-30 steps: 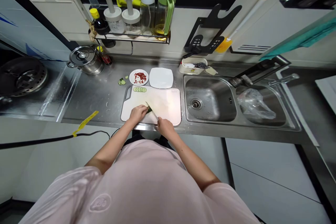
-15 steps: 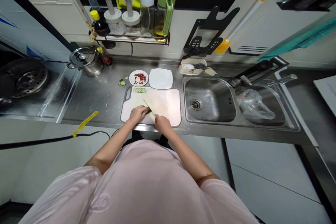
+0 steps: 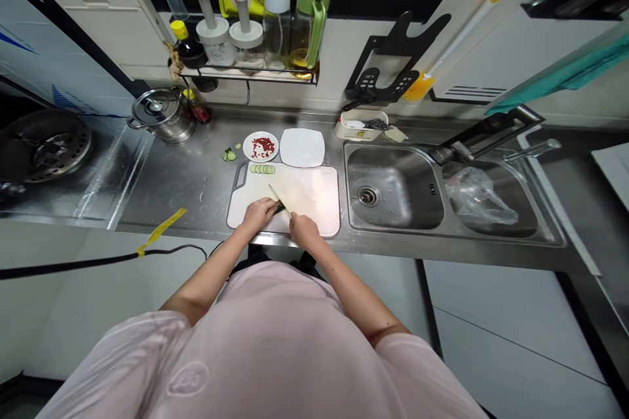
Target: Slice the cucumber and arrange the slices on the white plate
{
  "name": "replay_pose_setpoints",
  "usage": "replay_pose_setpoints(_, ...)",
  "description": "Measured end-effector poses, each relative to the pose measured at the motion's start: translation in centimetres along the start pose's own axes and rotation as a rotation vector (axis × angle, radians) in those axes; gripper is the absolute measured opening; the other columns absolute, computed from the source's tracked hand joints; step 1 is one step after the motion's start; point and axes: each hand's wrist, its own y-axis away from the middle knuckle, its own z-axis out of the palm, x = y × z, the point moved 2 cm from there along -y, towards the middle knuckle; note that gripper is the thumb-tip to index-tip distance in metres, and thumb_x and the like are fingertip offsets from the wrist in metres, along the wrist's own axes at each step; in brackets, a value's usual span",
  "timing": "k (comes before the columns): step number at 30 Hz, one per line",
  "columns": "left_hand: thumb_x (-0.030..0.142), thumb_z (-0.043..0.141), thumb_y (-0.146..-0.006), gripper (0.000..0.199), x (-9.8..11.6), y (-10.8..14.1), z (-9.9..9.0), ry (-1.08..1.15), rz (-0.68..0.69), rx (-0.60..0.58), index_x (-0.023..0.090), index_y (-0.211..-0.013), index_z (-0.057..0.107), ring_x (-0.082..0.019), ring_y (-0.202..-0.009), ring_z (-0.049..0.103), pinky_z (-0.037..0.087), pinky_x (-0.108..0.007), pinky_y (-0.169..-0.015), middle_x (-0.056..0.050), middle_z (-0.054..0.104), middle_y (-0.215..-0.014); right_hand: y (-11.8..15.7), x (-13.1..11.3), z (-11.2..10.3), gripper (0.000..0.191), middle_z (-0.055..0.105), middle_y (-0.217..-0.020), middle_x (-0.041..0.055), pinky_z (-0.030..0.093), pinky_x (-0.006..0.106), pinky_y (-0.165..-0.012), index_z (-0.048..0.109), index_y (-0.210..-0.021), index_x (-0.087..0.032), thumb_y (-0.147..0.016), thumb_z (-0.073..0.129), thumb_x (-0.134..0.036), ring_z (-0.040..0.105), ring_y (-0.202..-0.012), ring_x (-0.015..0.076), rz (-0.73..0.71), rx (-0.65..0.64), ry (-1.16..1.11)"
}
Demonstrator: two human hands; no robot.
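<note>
On the stainless steel counter (image 3: 171, 183), a white cutting board (image 3: 317, 195) with a grey handle lay in front of the person. The left hand (image 3: 259, 215) rested over the near left part of it, its fingers drawn together and holding down a dark green cucumber piece (image 3: 280, 207), most of which was hidden under them. The right hand (image 3: 304, 231) was closed round the grip of a knife (image 3: 273, 192), fingers wrapped tight; the blade slanted away from that hand, toward the far left, just beside the left fingertips. Whether its edge was touching the cucumber piece was too small to tell.

At the board's far left corner, pale green cucumber slices (image 3: 262, 169) lay overlapping in a row. Just beyond the board stood a round white plate (image 3: 246, 148) bearing chopped red pieces (image 3: 264, 146), and to its right a squarish white plate (image 3: 302, 147). Green scraps (image 3: 228, 155) lay on the metal left of the round white plate. Farther left stood a lidded steel pot (image 3: 171, 127); to the right of the board was a double sink (image 3: 403, 209), with a clear plastic bag (image 3: 479, 200) in its right basin.
</note>
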Motion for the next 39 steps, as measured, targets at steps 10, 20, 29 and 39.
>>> replay_pose_setpoints(10,0.032,0.047,-0.091,0.024,-0.1,-0.1,0.0,0.032,0.006,-0.001,0.026,-0.1,0.069,-0.014,-0.09,0.061,0.044,-0.023,-0.076,-0.003,0.067,-0.097,0.0,0.3,0.6,0.025,0.066,-0.097,0.0121,0.04,0.028,-0.07,0.053,-0.11,-0.016,-0.095,0.033,-0.02,0.063,-0.089,0.0227,0.004,-0.024,0.003)
replay_pose_setpoints(20,0.031,0.048,-0.091,0.023,-0.2,-0.1,0.1,0.037,0.014,0.008,0.027,-0.101,0.068,-0.014,-0.09,0.061,0.044,-0.023,-0.076,-0.002,0.067,-0.099,-1.7,-0.2,0.6,0.026,0.066,-0.096,0.0125,0.042,0.029,-0.071,0.055,-0.107,-0.016,-0.095,0.032,-0.02,0.063,-0.088,0.0229,-0.008,-0.02,-0.006)
replay_pose_setpoints(29,0.029,0.047,-0.091,0.023,0.1,0.0,-0.3,0.012,0.035,0.006,0.026,-0.1,0.068,-0.014,-0.089,0.061,0.044,-0.023,-0.075,-0.002,0.067,-0.098,-2.8,-1.0,0.3,0.029,0.066,-0.1,0.0127,0.043,0.029,-0.074,0.054,-0.112,-0.016,-0.094,0.031,-0.017,0.063,-0.092,0.0225,-0.006,-0.017,-0.024)
replay_pose_setpoints(39,0.03,0.049,-0.09,0.022,-0.1,-0.1,0.0,0.05,-0.012,-0.001,0.027,-0.101,0.068,-0.015,-0.094,0.061,0.045,-0.025,-0.08,-0.003,0.067,-0.103,0.8,0.6,0.4,0.026,0.066,-0.1,0.0141,0.042,0.028,-0.073,0.055,-0.11,-0.015,-0.095,0.034,-0.019,0.063,-0.092,0.0224,0.025,-0.071,-0.003)
